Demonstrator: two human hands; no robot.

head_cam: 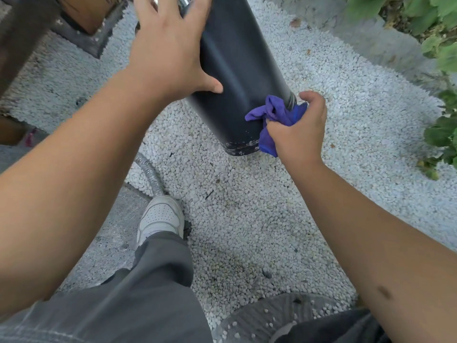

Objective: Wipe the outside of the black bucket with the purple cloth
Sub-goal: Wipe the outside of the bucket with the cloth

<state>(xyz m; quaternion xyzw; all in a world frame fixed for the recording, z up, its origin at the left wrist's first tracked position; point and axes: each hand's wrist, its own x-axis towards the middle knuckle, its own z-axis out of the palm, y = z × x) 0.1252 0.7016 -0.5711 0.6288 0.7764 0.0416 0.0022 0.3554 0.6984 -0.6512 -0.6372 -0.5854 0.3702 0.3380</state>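
Observation:
The black bucket (237,60) is tilted, its scuffed bottom edge resting on white gravel near the frame's middle and its top running out of view at the upper edge. My left hand (170,48) lies flat against the bucket's left side with fingers spread, steadying it. My right hand (299,129) grips the crumpled purple cloth (274,115) and presses it against the bucket's lower right side, close to the base.
White gravel (247,206) covers the ground. A grey corrugated hose (148,169) curves beside my white shoe (160,216). A concrete kerb (371,38) and green plants (442,129) border the right. Dark wooden furniture (29,38) stands at the upper left.

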